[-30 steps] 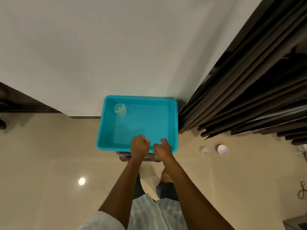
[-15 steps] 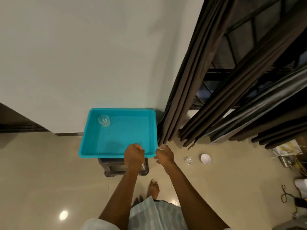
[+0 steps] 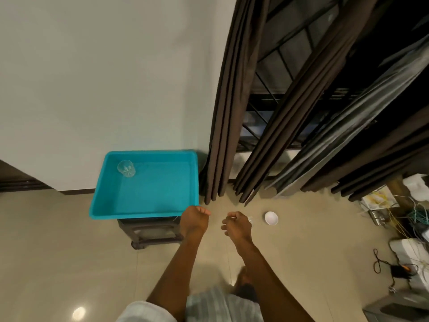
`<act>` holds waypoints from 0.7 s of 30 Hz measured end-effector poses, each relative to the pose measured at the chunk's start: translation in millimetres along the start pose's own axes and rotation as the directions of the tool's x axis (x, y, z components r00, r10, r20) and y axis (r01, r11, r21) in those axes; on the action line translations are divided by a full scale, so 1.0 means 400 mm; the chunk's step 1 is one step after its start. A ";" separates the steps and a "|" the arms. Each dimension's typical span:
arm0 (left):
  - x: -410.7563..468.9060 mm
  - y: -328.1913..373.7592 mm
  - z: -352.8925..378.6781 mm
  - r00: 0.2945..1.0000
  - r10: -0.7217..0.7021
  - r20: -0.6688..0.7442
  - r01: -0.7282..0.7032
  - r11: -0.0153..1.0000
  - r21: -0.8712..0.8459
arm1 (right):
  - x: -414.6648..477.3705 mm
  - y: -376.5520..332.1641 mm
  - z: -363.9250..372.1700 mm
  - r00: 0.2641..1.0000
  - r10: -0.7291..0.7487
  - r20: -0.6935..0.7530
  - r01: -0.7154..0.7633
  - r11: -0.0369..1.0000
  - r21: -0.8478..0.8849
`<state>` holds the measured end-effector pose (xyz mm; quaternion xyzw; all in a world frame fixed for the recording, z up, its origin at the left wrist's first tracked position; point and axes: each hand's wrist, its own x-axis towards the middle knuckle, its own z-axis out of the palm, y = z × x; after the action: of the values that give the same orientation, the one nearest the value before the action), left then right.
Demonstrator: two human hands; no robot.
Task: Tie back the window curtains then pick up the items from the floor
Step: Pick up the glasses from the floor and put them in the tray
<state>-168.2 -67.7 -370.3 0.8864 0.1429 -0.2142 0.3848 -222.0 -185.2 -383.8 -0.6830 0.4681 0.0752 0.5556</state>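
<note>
Head view: a turquoise tub (image 3: 148, 201) sits on a dark stool (image 3: 151, 231) against the pale wall (image 3: 92, 77), just left of the brown curtains (image 3: 222, 135), which hang down to the floor (image 3: 301, 240) with gaps between their panels. A clear glass (image 3: 126, 168) stands in the tub's far left corner.

The left hand (image 3: 193, 220) is at the tub's near right corner with its fingers curled under into a fist. Whether it grips the rim or only overlaps it cannot be told.

The right hand (image 3: 236, 225) hangs over the floor just right of the left hand, apart from the tub, its fingers loosely curled around nothing.

A small white bowl (image 3: 271, 218) lies on the floor near the foot of the curtains, to the right of the right hand. Between the bowl and that hand a small clear item (image 3: 250, 220) shows, mostly hidden behind the hand and too blurred to name.

Tangled cables (image 3: 415, 217) and boxes lie along the right edge of the floor.
</note>
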 end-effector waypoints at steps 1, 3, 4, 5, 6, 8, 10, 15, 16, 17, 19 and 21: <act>-0.005 0.014 0.016 1.000 0.003 -0.015 -0.003 1.000 -0.010 | 0.011 0.007 -0.019 1.000 0.006 0.008 -0.006 1.000 0.003; -0.014 0.049 0.053 0.999 0.017 -0.043 -0.019 0.999 -0.044 | 0.038 0.015 -0.067 1.000 0.011 0.025 -0.012 1.000 0.021; -0.021 0.070 0.076 0.998 0.012 -0.059 -0.015 0.999 -0.051 | 0.054 0.018 -0.099 0.999 0.011 0.034 -0.012 0.999 0.031; -0.028 0.093 0.106 0.997 0.012 -0.074 -0.016 0.999 -0.049 | 0.073 0.022 -0.138 0.999 0.011 0.045 -0.013 0.999 0.043; -0.040 0.120 0.140 0.997 0.000 -0.082 -0.004 0.999 -0.052 | 0.095 0.024 -0.183 0.998 0.013 0.061 -0.016 0.998 0.052; -0.073 0.170 0.228 0.992 -0.035 -0.119 0.026 0.997 -0.076 | 0.147 0.032 -0.285 0.996 0.022 0.082 -0.028 0.997 0.068; -0.119 0.221 0.320 0.990 -0.033 -0.135 0.026 0.998 -0.050 | 0.206 0.043 -0.386 0.997 0.039 0.068 -0.047 0.992 0.118; -0.207 0.344 0.501 0.992 0.045 -0.119 -0.042 0.999 0.030 | 0.318 0.054 -0.595 0.993 0.110 0.042 -0.116 0.968 0.223; -0.218 0.363 0.520 0.991 0.042 -0.127 -0.037 0.998 0.045 | 0.330 0.059 -0.619 0.992 0.121 0.045 -0.128 0.966 0.225; -0.226 0.376 0.535 0.988 0.054 -0.142 -0.046 0.997 0.058 | 0.339 0.066 -0.637 0.990 0.130 0.048 -0.137 0.967 0.213; -0.235 0.391 0.557 0.982 0.084 -0.170 -0.077 0.996 0.051 | 0.344 0.083 -0.659 0.988 0.143 0.061 -0.152 0.974 0.170; -0.235 0.387 0.574 0.979 0.083 -0.184 -0.078 0.996 0.036 | 0.339 0.100 -0.668 0.984 0.156 0.085 -0.166 0.978 0.123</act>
<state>-247.0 -349.3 -368.8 0.9129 0.1391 -0.1172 0.3655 -287.7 -480.1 -396.4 -0.6020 0.5045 0.1150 0.6082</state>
